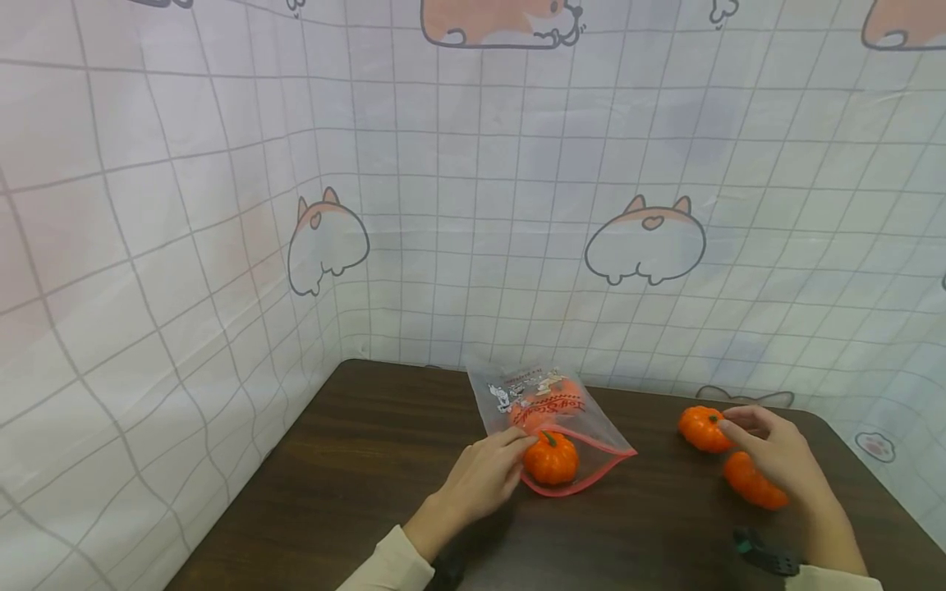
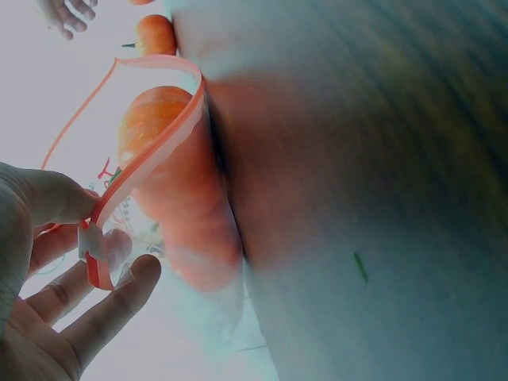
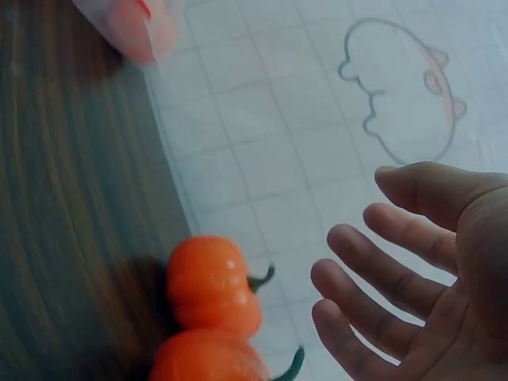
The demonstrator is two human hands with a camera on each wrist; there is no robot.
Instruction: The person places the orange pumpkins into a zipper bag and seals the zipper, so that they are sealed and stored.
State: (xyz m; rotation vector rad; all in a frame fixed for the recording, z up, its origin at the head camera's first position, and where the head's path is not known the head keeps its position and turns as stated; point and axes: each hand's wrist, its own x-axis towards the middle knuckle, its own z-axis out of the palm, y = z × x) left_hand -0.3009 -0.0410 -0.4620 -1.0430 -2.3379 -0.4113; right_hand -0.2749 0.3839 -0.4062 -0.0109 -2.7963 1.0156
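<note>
Brown table [image 1: 355, 460] — left fingers [image 2: 115, 313] tight on bag [image 1: 548, 406] — right fingers [image 3: 389, 274] apart.

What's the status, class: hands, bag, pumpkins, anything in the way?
Left hand pinching edge of bag. Right hand empty, near two loose pumpkins. More pumpkins inside open bag. No obstruction visible.

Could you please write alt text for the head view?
A person's left hand pinches the edge of a clear, red-rimmed bag with an orange pumpkin at its mouth; the right hand hovers by two more pumpkins on a dark table, before a patterned backdrop.
</note>
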